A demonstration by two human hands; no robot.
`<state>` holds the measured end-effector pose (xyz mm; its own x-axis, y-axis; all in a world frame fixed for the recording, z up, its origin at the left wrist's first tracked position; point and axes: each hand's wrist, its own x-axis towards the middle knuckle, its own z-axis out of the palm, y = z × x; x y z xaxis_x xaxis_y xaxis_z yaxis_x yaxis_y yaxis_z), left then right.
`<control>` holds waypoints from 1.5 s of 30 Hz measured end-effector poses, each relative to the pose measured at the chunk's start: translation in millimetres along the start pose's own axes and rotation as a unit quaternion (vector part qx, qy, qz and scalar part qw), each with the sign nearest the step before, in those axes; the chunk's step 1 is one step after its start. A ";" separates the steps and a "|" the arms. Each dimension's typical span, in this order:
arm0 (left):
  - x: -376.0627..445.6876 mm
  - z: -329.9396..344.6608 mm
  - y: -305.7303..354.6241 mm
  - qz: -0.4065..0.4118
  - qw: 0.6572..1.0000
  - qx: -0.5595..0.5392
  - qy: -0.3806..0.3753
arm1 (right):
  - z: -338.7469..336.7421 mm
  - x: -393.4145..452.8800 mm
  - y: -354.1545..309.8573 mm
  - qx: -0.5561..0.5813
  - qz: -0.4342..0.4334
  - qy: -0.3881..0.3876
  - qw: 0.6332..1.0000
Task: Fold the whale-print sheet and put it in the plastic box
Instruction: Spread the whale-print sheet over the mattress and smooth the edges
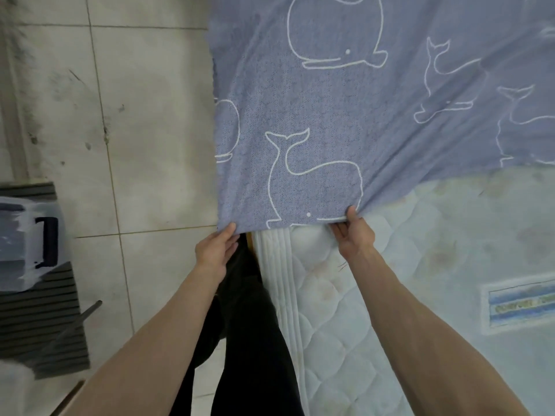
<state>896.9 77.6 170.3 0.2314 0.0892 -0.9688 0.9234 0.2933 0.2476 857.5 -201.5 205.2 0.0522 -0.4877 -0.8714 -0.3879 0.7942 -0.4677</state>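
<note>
Head view: sheet (345, 115) is blue with white whale outlines, spread over the far part of the mattress (375, 295) and hanging past its left side above the tiled floor (135, 130). Both hands have hold of its near hem. Left hand (214, 250) pinches the near-left corner, thumb on top, other fingers hidden under the cloth. Right hand (353, 232) grips the hem further right, thumb on top, fingers curled beneath. Fabric looks thin, light and limp: tension creases fan out from the right grip, so it should drape and sag wherever unsupported. Not fragile, not slippery by the look of the weave. Best held at corners and hem, as now; my guess is that a mid-panel grab would just bunch it. Fold not started, I'd say. Box (30, 244), translucent with a dark handle, sits at the left edge, well apart from the sheet, on a dark ribbed surface. Mattress has a sewn label (522, 301) at right with a blue stripe; print too blurred to read. No other writing visible.
</note>
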 end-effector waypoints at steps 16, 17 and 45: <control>-33.9 82.9 -14.6 0.547 0.592 0.592 0.032 | -62.1 66.8 -105.0 -0.009 -0.079 0.152 0.985; -38.1 110.5 -22.6 0.576 0.515 0.634 -0.021 | -66.3 81.6 -126.6 0.017 -0.082 0.158 0.984; -78.1 248.7 -70.6 0.390 0.035 0.913 -0.117 | -145.7 155.6 -193.1 0.142 -0.027 0.137 0.980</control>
<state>889.8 -186.8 224.9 0.2034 -0.6804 -0.7040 -0.9601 -0.2796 -0.0071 806.4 -483.5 181.5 -0.1991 -0.5800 -0.7899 -0.1181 0.8144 -0.5682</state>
